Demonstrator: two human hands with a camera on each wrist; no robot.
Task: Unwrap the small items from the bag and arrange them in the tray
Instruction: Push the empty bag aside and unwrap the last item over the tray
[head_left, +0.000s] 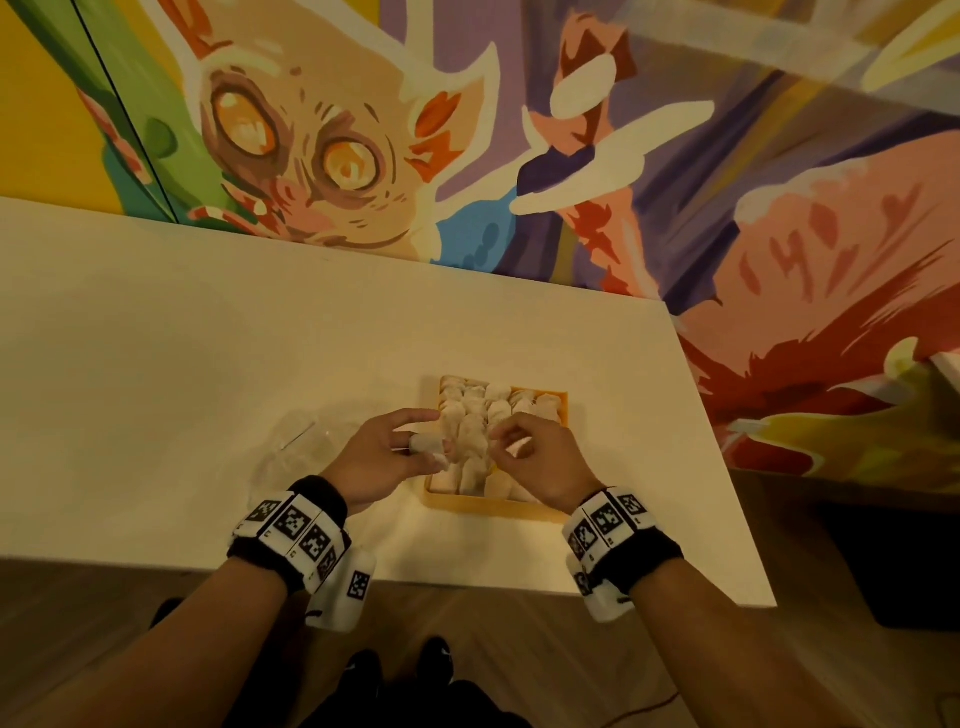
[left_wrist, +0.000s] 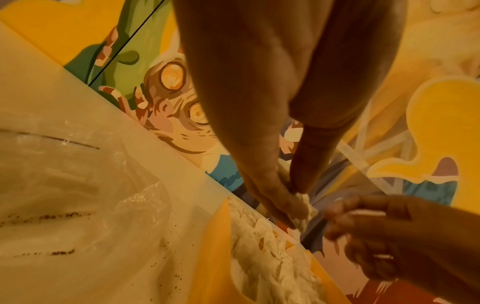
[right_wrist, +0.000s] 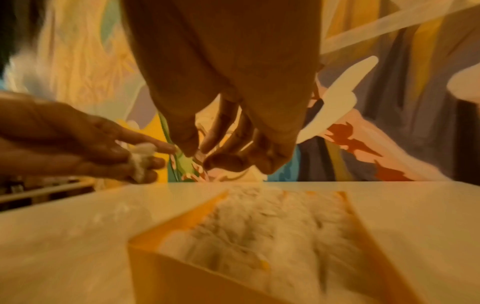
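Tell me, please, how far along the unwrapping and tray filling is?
Mostly done: the yellow tray is packed with white pieces. In hand: the left hand pinches one piece; the right hand holds nothing. Left: placing it. The clear bag looks flat.

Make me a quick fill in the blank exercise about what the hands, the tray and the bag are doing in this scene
1. The small white item is pinched in the ____ hand.
2. The right hand hovers over the ____ tray.
3. The clear plastic bag lies on the table to the ____ of the tray.
4. The tray is nearly ____ of white items.

Missing words: left; yellow; left; full
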